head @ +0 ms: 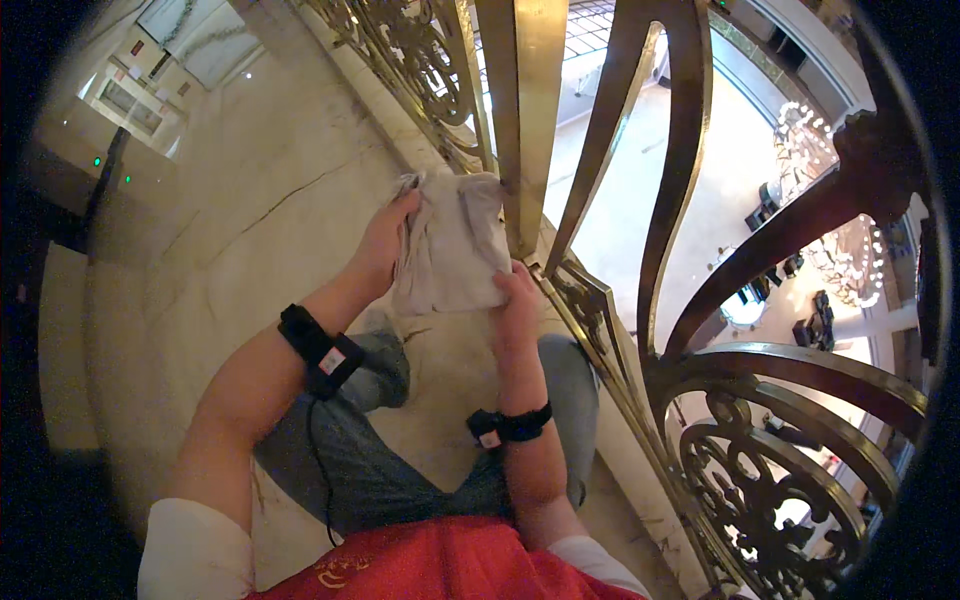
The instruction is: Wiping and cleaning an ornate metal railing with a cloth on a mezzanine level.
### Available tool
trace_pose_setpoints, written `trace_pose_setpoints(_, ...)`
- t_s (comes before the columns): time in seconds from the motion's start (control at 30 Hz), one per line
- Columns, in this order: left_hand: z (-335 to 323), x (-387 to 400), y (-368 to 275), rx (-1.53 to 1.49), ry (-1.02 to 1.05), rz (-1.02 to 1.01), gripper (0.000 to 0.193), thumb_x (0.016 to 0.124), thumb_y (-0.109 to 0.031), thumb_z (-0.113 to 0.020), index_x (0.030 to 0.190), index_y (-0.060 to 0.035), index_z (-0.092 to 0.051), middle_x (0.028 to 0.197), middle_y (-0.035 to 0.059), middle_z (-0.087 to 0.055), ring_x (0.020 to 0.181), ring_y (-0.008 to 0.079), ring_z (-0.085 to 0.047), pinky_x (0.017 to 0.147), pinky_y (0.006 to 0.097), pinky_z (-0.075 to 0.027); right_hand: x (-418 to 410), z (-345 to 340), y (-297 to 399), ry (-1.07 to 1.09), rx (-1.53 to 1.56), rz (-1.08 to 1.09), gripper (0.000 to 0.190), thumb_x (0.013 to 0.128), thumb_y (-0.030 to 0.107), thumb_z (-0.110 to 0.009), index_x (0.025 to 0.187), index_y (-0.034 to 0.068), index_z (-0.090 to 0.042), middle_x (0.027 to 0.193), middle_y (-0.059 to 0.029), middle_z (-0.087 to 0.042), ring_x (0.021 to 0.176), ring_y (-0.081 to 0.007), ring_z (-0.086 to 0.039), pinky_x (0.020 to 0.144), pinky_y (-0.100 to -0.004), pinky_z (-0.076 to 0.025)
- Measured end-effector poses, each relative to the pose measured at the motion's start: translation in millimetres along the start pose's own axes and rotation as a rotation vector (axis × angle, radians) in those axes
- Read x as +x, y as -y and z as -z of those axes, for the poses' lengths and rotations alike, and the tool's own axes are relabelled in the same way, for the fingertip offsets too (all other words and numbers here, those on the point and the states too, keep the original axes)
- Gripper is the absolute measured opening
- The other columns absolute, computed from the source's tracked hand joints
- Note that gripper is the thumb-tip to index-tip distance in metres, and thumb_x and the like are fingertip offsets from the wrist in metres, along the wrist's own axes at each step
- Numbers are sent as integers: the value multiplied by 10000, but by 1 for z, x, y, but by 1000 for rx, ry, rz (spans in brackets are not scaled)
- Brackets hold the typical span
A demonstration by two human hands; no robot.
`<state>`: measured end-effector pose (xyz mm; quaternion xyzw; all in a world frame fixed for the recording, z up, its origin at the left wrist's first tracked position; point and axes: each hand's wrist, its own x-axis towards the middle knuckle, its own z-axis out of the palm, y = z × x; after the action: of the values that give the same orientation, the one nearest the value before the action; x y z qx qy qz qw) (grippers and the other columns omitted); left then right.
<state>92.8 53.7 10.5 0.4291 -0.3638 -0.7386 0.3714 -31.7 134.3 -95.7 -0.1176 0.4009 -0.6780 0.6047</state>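
Observation:
A pale, folded cloth (450,262) is held up between my two hands, beside a flat brass post of the railing (536,135). My left hand (390,236) grips its left edge, where the fabric is bunched and creased. On the lower right corner my right hand (519,296) is closed, thumb on top, close to the foot of the railing. The cloth's upper right part is folded over. Fingers behind the cloth are hidden.
An ornate brass balustrade (675,367) runs along my right side on a stone curb (622,480). Through it a lower floor with chandeliers (840,255) and dark furniture shows. Polished marble floor (277,180) extends to the left. My bent knees are below my hands.

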Motion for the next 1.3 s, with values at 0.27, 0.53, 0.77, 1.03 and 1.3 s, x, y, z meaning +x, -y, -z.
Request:
trace_pose_setpoints(0.27, 23, -14, -12, 291, -32, 134, 365, 720, -85, -555, 1074, -20, -494, 938, 71, -590, 787, 210, -594, 712, 323, -493, 1, 5, 0, 295, 172, -358, 377, 818, 233, -481, 1113, -1, -451, 1007, -82, -553, 940, -187, -532, 812, -314, -431)
trace_pose_setpoints(0.53, 75, -13, 2, 149, -96, 361, 325, 779, -208, -469, 1042, -25, -522, 903, 101, -608, 763, 207, -606, 720, 330, -496, -12, -16, 1, 218, 157, -224, 392, 808, 132, -508, 1173, 37, -402, 1048, -87, -536, 922, -203, -542, 793, -325, -453)
trace_pose_setpoints(0.77, 76, -18, 11, 226, -231, 372, 321, 804, -244, -435, 1018, -26, -534, 909, 93, -608, 790, 201, -600, 744, 336, -484, -6, -16, -18, 128, 125, -183, 364, 803, 48, -494, 1157, 28, -410, 1048, -96, -535, 911, -208, -546, 781, -327, -459)
trace_pose_setpoints(1.03, 75, -21, 7, 111, -33, 359, 328, 797, -200, -499, 1064, -9, -500, 966, 93, -591, 817, 222, -595, 755, 359, -480, -6, -10, -12, 265, 316, -326, 403, 782, 22, -462, 1175, -6, -379, 1107, -143, -492, 975, -256, -519, 822, -361, -447)
trace_pose_setpoints(1.3, 66, -17, 10, 266, -89, 340, 319, 787, -93, -515, 1085, 14, -477, 979, 115, -583, 840, 230, -590, 766, 379, -476, -7, -9, 0, 375, 392, -303, 444, 750, 49, -424, 1187, -12, -365, 1137, -143, -476, 1011, -262, -499, 878, -373, -406)
